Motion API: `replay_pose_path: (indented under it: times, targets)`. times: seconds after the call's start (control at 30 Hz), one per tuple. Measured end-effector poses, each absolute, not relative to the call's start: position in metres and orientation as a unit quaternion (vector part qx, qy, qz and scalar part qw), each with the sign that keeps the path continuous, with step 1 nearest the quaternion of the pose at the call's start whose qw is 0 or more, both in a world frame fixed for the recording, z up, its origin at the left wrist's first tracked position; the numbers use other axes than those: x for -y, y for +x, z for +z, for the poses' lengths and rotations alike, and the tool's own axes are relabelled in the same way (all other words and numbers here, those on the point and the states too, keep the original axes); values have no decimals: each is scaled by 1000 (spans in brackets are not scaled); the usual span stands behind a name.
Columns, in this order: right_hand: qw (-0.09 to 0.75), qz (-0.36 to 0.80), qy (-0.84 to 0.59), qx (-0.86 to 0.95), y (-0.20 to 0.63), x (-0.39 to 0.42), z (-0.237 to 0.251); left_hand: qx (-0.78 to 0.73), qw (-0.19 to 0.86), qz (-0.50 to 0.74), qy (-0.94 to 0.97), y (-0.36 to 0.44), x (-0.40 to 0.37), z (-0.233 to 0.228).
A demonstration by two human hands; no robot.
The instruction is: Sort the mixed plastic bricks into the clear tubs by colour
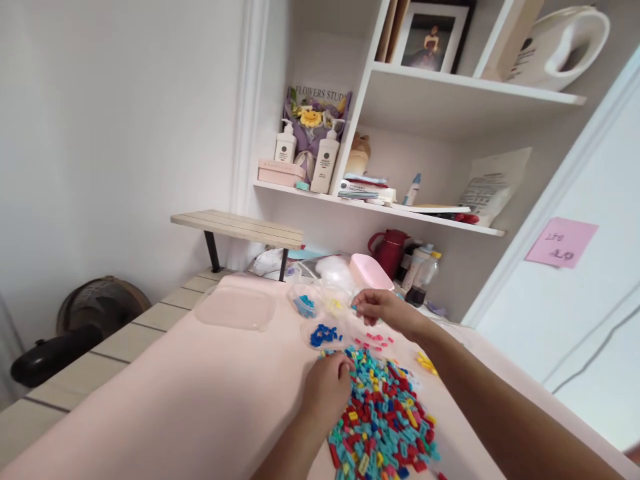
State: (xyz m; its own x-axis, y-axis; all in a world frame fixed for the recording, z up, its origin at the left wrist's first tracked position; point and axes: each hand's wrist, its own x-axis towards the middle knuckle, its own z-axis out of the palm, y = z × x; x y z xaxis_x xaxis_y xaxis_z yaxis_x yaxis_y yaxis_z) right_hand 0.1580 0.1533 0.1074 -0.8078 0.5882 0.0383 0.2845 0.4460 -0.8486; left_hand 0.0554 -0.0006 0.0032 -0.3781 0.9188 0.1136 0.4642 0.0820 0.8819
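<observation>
A heap of small red, teal, blue and yellow plastic pieces [383,417] lies on the pale pink table cover [200,393]. My left hand [327,390] rests at the heap's near-left edge, fingers curled onto the pieces. My right hand [383,308] hovers past the heap over clear dishes, fingertips pinched on something too small to make out. One dish holds dark blue pieces [324,333], another light blue ones [305,305], a third yellow ones [334,305]. Loose pink pieces [375,340] and yellow pieces [425,363] lie beside the heap.
A clear lid or tray [235,308] sits on the cover at the left. Behind stand a pink box [370,272], a dark red kettle [389,250], bottles [420,270] and shelves [380,207]. A small wooden riser [240,227] and a fan [97,307] are at the left.
</observation>
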Motion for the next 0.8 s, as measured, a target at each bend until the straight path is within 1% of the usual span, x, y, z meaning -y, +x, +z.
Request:
replay_pose_path:
  times: [0.17, 0.3, 0.4, 0.5, 0.67, 0.8]
  targets:
    - [249, 442, -291, 811, 89, -175, 97, -680, 243, 471, 507, 53, -2, -1]
    - [278, 443, -295, 800, 87, -175, 87, -677, 242, 480, 502, 52, -5, -4]
    - [280, 443, -290, 801, 120, -169, 82, -673, 247, 486, 499, 52, -5, -4]
    - [281, 443, -297, 798, 173, -157, 79, -669, 255, 489, 498, 52, -6, -5]
    - [280, 437, -358, 776, 260, -132, 69, -657, 275, 486, 506, 50, -9, -9]
    - [264, 452, -398, 754, 304, -123, 50, -653, 284, 476, 516, 49, -12, -11]
